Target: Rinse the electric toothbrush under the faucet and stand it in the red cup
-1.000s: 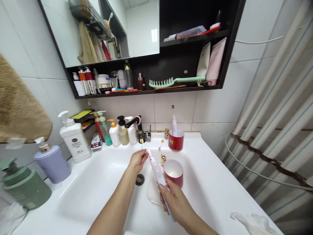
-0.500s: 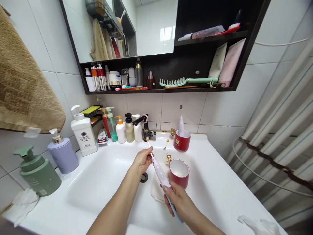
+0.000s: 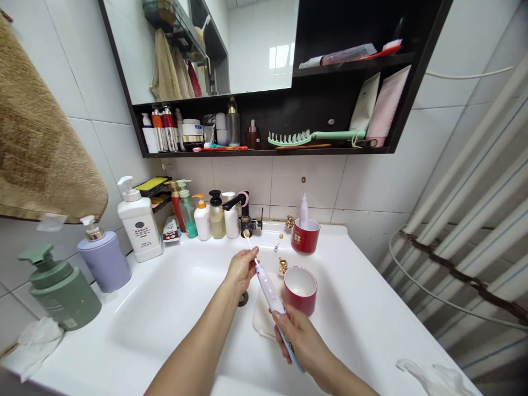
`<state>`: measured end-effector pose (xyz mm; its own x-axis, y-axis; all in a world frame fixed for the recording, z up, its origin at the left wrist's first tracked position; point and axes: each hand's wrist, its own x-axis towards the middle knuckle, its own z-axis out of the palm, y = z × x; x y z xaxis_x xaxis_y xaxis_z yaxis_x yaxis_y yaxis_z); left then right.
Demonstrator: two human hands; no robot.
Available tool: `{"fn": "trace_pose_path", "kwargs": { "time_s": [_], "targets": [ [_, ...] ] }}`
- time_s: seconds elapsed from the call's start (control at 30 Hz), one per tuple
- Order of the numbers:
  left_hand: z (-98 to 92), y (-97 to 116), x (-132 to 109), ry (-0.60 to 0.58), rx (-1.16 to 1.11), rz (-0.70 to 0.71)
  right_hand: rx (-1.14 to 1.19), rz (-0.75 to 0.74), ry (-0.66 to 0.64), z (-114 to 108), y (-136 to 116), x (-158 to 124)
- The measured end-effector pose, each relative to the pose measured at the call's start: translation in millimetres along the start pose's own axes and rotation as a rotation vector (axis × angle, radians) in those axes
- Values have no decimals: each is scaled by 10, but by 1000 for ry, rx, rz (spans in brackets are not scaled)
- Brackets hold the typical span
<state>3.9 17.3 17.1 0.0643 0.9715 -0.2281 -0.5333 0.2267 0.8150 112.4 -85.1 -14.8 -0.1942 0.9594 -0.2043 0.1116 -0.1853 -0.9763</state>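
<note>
Here, handle [image 3: 269,290] tilted over sink [image 3: 173,297], brush head [image 3: 247,234] at its top, seating unclear | right hand [image 3: 299,333] closed around handle's lower half, apparently leaving the top free | left hand [image 3: 242,269] pinching brush head's stem, seemingly to steady it | sink runs wide leftward; red cup [image 3: 300,300] crowds the right, near right hand

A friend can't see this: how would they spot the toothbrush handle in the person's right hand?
Find the white sink. Over it, the right hand grips the toothbrush handle, pale pink running to light blue. Unlike the similar one standing in the rear red cup, it has a brush head at its tip, pinched by the left hand.
</note>
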Motion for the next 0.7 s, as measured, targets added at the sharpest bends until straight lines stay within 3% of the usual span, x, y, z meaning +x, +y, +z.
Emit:
{"fn": "trace_pose_path", "kwargs": {
  "time_s": [0.4,0.7],
  "targets": [
    [-3,6,-11,-42,67,-29,183,54,-49,15,-110,-65],
    [57,15,-85,-174,-5,-55,192,0,-38,1,-123,-55]
  ]
}}
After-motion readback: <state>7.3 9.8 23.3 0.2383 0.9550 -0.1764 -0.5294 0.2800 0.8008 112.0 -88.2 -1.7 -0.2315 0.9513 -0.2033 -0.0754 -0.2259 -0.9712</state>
